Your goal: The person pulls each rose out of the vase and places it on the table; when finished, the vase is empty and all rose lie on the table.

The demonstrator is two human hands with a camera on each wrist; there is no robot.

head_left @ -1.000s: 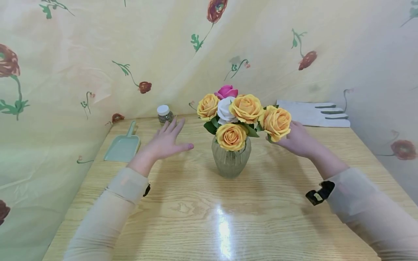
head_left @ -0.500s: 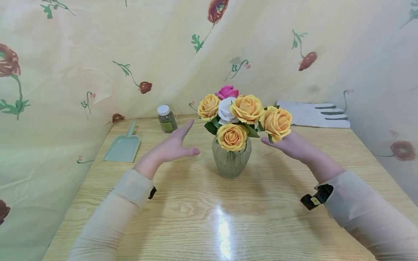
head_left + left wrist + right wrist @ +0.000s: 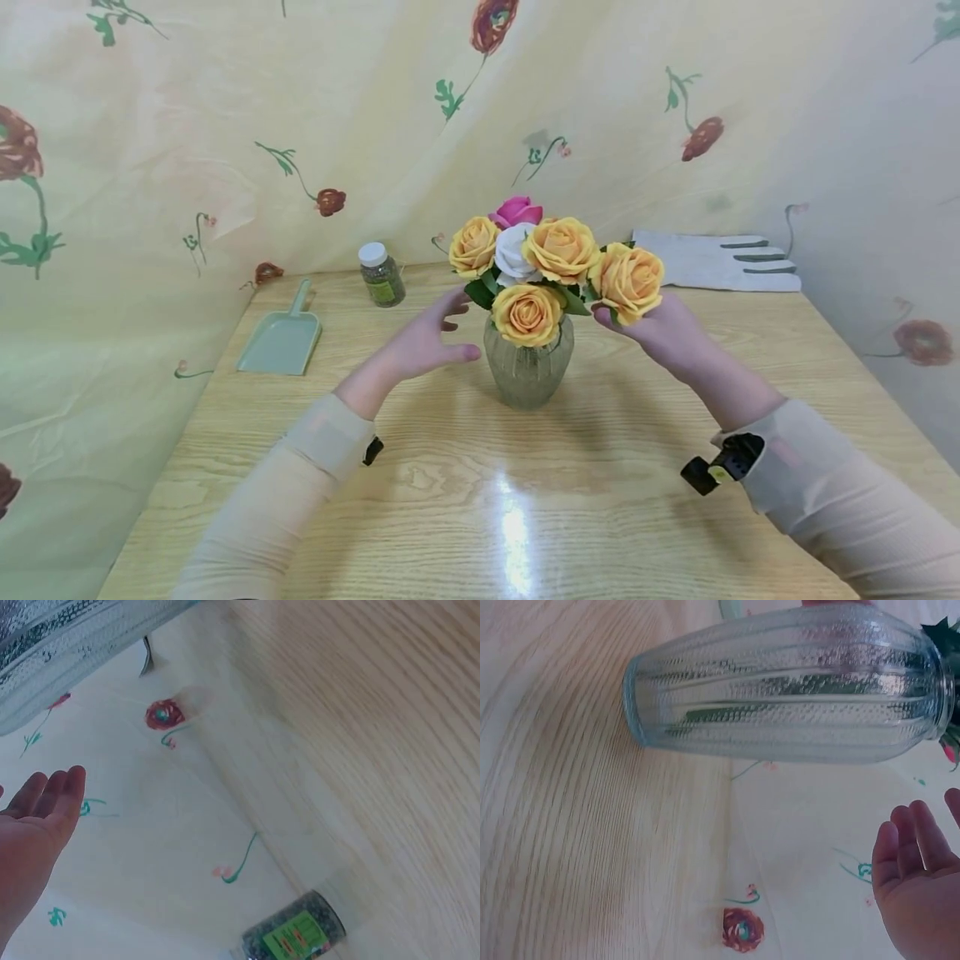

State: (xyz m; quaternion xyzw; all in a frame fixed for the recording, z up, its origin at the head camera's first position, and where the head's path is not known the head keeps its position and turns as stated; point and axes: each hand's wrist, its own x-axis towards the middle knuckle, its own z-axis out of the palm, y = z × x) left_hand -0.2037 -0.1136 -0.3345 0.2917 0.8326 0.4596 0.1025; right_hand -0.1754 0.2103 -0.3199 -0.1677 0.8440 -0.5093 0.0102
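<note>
A ribbed clear glass vase (image 3: 527, 375) stands upright in the middle of the table, holding yellow, white and pink roses (image 3: 527, 315). My left hand (image 3: 427, 342) is just left of the vase, thumb and fingers spread apart with nothing between them. On the other side my right hand (image 3: 667, 333) reaches in behind the rightmost yellow rose (image 3: 628, 282), which hides part of its fingers. Seen from the right wrist, that hand (image 3: 919, 881) has relaxed fingers and stays apart from the glass vase (image 3: 795, 686). The left wrist view shows the left palm (image 3: 34, 840) facing the vase wall (image 3: 82, 649).
Behind the left hand stands a small jar (image 3: 381, 275) with a white lid and green label. A pale green dustpan (image 3: 281, 342) lies at the left edge. Flat at the back right is a light glove (image 3: 697, 260). Flower-patterned cloth (image 3: 420, 125) hangs behind the wooden table (image 3: 420, 508).
My left hand has moved right, away from the jar and up to the vase. The right hand has shifted slightly left toward the vase. Vase and roses stay in place.
</note>
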